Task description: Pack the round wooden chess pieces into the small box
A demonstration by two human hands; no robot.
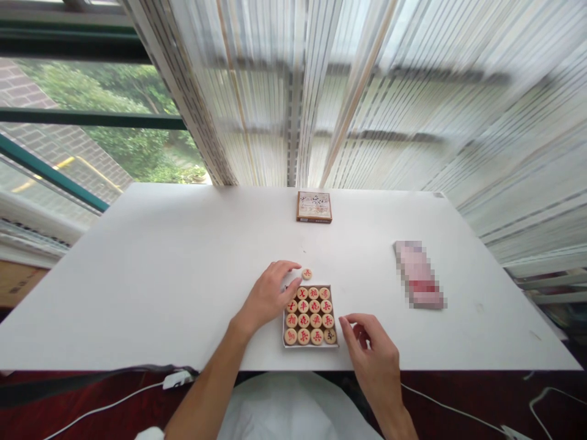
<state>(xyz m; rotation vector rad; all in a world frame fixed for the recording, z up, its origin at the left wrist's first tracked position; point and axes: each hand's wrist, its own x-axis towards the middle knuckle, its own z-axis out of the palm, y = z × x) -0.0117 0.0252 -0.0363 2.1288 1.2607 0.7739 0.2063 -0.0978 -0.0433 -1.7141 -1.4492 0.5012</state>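
A small white tray [285, 345] near the table's front edge holds several round wooden game pieces [309, 315] with red characters. One more round piece [307, 274] lies on the table just beyond the tray. My left hand [268, 294] rests at the tray's left side, fingers curled, its fingertips reaching toward the loose piece and close to it without clearly gripping it. My right hand [373, 351] hovers at the tray's right front corner, fingers loosely bent and apart, holding nothing.
The white table [160, 281] stands against a window with striped curtains. A brown-edged box lid [314, 206] lies at the far middle. A blurred-out card or packet [419, 275] lies at the right. White cables [105, 406] run below the front edge.
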